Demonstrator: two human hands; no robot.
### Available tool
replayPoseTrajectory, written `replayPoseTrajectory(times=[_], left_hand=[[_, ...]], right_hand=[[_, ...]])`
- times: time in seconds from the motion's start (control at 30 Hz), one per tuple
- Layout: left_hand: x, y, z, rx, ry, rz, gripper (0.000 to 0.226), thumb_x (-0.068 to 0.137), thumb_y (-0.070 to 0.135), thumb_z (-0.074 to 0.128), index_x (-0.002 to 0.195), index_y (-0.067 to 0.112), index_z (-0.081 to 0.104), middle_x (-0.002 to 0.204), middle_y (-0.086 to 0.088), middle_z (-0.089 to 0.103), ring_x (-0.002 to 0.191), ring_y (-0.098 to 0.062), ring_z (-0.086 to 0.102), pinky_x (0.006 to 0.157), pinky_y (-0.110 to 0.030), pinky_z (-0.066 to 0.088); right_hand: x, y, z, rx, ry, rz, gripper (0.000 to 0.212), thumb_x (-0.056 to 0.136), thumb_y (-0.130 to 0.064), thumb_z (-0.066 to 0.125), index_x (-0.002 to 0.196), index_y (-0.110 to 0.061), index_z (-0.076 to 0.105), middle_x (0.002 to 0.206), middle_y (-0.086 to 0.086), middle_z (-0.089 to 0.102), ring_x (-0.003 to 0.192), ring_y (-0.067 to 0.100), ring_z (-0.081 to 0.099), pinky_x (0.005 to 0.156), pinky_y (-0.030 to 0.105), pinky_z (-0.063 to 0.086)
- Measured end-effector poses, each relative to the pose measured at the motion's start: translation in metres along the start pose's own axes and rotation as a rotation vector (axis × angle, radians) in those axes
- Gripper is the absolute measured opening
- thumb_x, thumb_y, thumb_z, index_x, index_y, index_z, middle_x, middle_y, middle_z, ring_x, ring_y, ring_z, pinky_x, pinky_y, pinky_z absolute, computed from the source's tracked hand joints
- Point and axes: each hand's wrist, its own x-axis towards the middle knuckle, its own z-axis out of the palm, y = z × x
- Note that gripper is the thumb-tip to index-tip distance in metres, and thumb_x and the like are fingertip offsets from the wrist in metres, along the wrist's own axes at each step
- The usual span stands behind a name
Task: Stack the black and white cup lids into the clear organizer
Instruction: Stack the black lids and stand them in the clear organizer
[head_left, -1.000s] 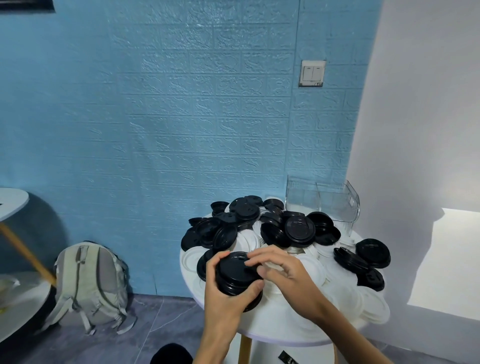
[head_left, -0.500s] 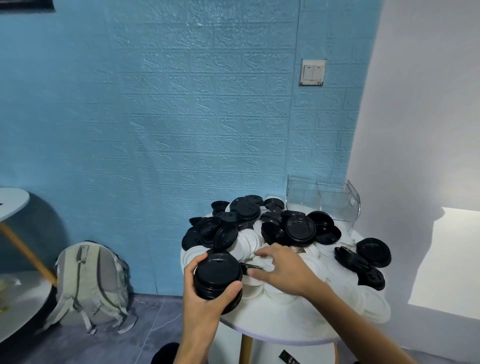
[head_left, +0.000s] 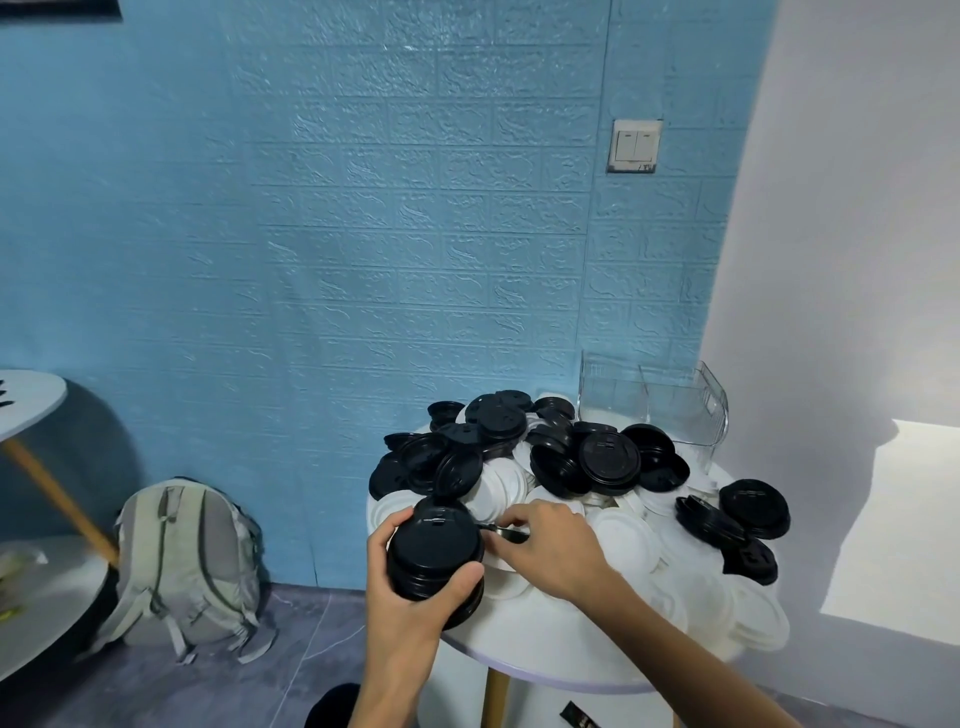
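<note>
Round white table (head_left: 524, 667) heaped with lids against blue brick-textured wall (head_left: 363, 234), left hand (head_left: 410, 587) fingers gripping black lid stack (head_left: 435, 551), right hand (head_left: 550, 548) fingers pinching black lid (head_left: 506, 532)

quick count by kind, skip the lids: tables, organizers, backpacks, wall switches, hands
tables: 2, lid table and side table
organizer: 1
backpack: 1
wall switch: 1
hands: 2, left hand and right hand
total: 7

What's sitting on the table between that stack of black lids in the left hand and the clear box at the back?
In the head view, a jumble of loose lids, black over white, fills the stretch between the held stack and the clear organizer.
</note>
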Motion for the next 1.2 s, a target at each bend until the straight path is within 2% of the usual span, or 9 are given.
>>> replayPoseTrajectory(times=[0.1, 0.2, 0.37, 0.47, 0.6, 0.7, 0.8, 1.0, 1.2], left_hand=[[-0.001, 0.001, 0.001, -0.014, 0.011, -0.010, 0.094, 0.039, 0.036, 0.095, 0.125, 0.037, 0.058, 0.112, 0.029, 0.067, 0.106, 0.000, 0.067, 0.083, -0.019, 0.057], [-0.001, 0.002, 0.002, -0.021, 0.005, -0.012, 0.088, 0.046, 0.022, 0.094, 0.125, 0.036, 0.057, 0.108, 0.033, 0.066, 0.102, 0.003, 0.067, 0.087, -0.025, 0.054], [-0.002, 0.002, 0.005, -0.004, 0.006, -0.029, 0.088, 0.046, 0.027, 0.096, 0.124, 0.039, 0.058, 0.113, 0.030, 0.065, 0.106, 0.002, 0.066, 0.092, -0.025, 0.052], [-0.002, 0.003, 0.010, 0.005, 0.000, -0.042, 0.086, 0.056, 0.008, 0.101, 0.125, 0.037, 0.057, 0.110, 0.031, 0.066, 0.102, 0.005, 0.066, 0.092, -0.026, 0.052], [-0.002, 0.006, 0.017, 0.017, -0.002, -0.060, 0.081, 0.062, 0.001, 0.094, 0.125, 0.037, 0.056, 0.105, 0.035, 0.066, 0.098, 0.012, 0.064, 0.084, -0.016, 0.051], [-0.004, 0.007, 0.021, 0.020, -0.010, -0.077, 0.080, 0.064, 0.000, 0.093, 0.127, 0.036, 0.057, 0.106, 0.030, 0.069, 0.098, 0.008, 0.066, 0.084, -0.020, 0.053], [-0.003, 0.009, 0.025, 0.029, -0.005, -0.081, 0.078, 0.065, -0.002, 0.092, 0.127, 0.032, 0.058, 0.105, 0.024, 0.072, 0.095, 0.003, 0.070, 0.077, -0.016, 0.056], [-0.004, 0.016, 0.030, 0.048, -0.016, -0.069, 0.079, 0.067, -0.017, 0.085, 0.125, 0.027, 0.056, 0.099, 0.032, 0.071, 0.092, 0.011, 0.068, 0.073, -0.007, 0.052], [-0.007, 0.017, 0.031, 0.041, -0.030, -0.042, 0.084, 0.066, -0.021, 0.083, 0.132, 0.022, 0.054, 0.105, 0.030, 0.072, 0.098, 0.009, 0.069, 0.078, -0.008, 0.052]], right_hand=[[0.001, 0.001, 0.001, 0.032, 0.014, 0.011, 0.060, 0.072, -0.084, 0.045, 0.099, -0.040, 0.075, 0.095, -0.019, 0.075, 0.093, 0.006, 0.068, 0.083, 0.035, 0.057], [-0.002, 0.000, -0.006, 0.077, 0.042, 0.012, 0.052, 0.077, -0.078, 0.054, 0.100, -0.037, 0.077, 0.099, -0.020, 0.075, 0.096, 0.002, 0.066, 0.086, 0.029, 0.055], [-0.006, 0.001, -0.023, 0.239, 0.138, 0.017, 0.051, 0.074, -0.072, 0.069, 0.109, -0.036, 0.072, 0.103, -0.017, 0.073, 0.096, -0.003, 0.065, 0.090, 0.027, 0.054], [-0.010, -0.004, -0.038, 0.356, 0.202, -0.001, 0.050, 0.072, -0.069, 0.076, 0.111, -0.037, 0.071, 0.103, -0.020, 0.072, 0.096, -0.005, 0.066, 0.092, 0.028, 0.055], [-0.024, -0.021, -0.054, 0.510, 0.241, -0.048, 0.056, 0.070, -0.060, 0.084, 0.120, -0.046, 0.062, 0.108, -0.023, 0.069, 0.089, 0.000, 0.070, 0.083, 0.026, 0.057], [-0.038, -0.032, -0.055, 0.583, 0.195, -0.141, 0.062, 0.068, -0.051, 0.089, 0.123, -0.047, 0.061, 0.111, -0.022, 0.069, 0.093, 0.000, 0.071, 0.076, 0.018, 0.055], [-0.046, -0.037, -0.049, 0.524, 0.136, -0.234, 0.062, 0.068, -0.047, 0.090, 0.124, -0.044, 0.062, 0.115, -0.022, 0.067, 0.102, -0.002, 0.068, 0.081, 0.013, 0.051], [-0.047, -0.037, -0.045, 0.436, 0.081, -0.318, 0.050, 0.072, -0.043, 0.087, 0.119, -0.041, 0.070, 0.119, -0.023, 0.065, 0.115, -0.001, 0.060, 0.086, 0.015, 0.049], [-0.043, -0.037, -0.043, 0.415, 0.013, -0.314, 0.039, 0.075, -0.044, 0.084, 0.113, -0.041, 0.076, 0.124, -0.026, 0.062, 0.120, -0.006, 0.055, 0.095, 0.017, 0.046]])
